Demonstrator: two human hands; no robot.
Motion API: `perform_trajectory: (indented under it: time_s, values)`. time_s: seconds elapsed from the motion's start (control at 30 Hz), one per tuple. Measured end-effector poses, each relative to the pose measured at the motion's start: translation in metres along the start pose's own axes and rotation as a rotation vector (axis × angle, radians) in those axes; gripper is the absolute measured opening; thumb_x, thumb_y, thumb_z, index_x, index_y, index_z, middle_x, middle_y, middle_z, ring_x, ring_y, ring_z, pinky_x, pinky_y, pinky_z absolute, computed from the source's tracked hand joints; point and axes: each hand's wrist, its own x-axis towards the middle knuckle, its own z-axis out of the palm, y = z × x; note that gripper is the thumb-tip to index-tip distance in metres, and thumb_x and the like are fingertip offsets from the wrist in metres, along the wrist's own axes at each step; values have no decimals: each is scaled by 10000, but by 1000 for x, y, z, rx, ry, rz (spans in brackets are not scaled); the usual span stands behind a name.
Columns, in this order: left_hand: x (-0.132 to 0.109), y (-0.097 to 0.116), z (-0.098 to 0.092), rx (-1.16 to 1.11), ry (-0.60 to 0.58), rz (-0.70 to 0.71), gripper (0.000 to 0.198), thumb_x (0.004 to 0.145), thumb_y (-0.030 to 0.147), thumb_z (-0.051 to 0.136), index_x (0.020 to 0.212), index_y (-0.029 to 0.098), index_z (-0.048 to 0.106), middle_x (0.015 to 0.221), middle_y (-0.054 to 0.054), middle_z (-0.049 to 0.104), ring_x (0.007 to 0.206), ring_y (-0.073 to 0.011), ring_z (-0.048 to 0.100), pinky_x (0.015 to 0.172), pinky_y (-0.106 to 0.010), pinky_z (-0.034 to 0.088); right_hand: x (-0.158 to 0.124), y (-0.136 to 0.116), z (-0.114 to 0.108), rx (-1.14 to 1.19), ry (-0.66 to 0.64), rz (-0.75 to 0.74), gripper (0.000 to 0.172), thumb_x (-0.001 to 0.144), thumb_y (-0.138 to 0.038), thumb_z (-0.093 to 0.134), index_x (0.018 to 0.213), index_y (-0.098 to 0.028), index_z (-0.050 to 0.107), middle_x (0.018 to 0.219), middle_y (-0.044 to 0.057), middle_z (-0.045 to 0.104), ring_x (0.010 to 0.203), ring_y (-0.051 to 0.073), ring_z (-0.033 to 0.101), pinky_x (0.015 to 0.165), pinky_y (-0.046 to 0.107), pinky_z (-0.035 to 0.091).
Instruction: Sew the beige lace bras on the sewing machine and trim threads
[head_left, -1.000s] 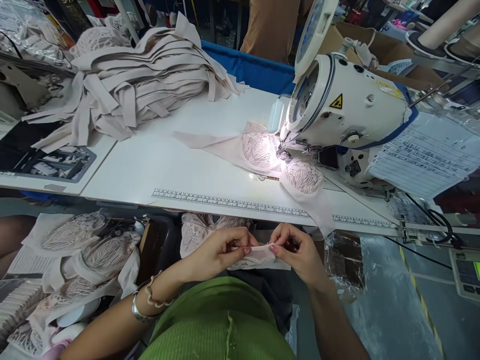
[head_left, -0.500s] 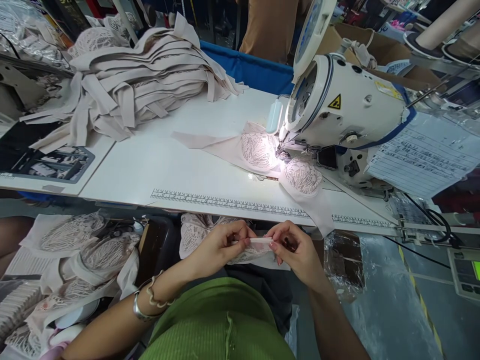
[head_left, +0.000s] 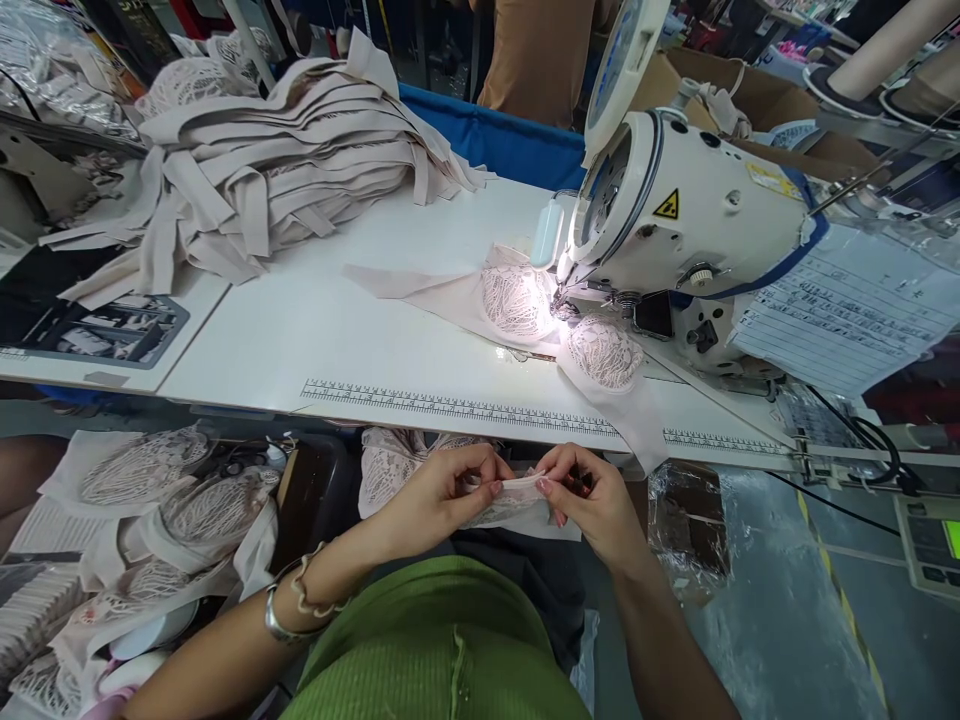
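Note:
A pale pink lace bra piece [head_left: 517, 510] hangs over my lap, its upper edge stretched between my hands just in front of the table. My left hand [head_left: 454, 485] pinches that edge with thumb and fingers. At the other end, my right hand [head_left: 589, 495] grips the same edge between thumb and index finger. Something dark shows inside the curled right fingers, too hidden to name. Beyond them, another lace bra piece [head_left: 517, 300] lies under the lit needle area of a white sewing machine [head_left: 690, 200], one cup to each side of the needle.
Fabric strips [head_left: 300, 150] are heaped at the table's back left. A printed ruler [head_left: 450, 405] runs along the front edge. More lace pieces [head_left: 172, 510] fill the space at lower left. A handwritten sheet [head_left: 855, 300] hangs by the machine. Another person's brown-clothed body [head_left: 532, 60] stands behind.
The pinched edge has tilted and bends slightly between my fingers, its right end a little higher. My hands have barely moved, and the piece at the machine lies as before.

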Motion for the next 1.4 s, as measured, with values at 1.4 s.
perform_trajectory:
  time_s: [1.4]
  values:
    - [15,-7,17,-55,211,-126,268,790,394,715,778,133,778,737,-69,739,641,-144,591,575,-213,414,-2,0,-5,-249,-99,44,248,997,-475,547,981,-227,557,784,-6,601,721,153,593,648,252,458]
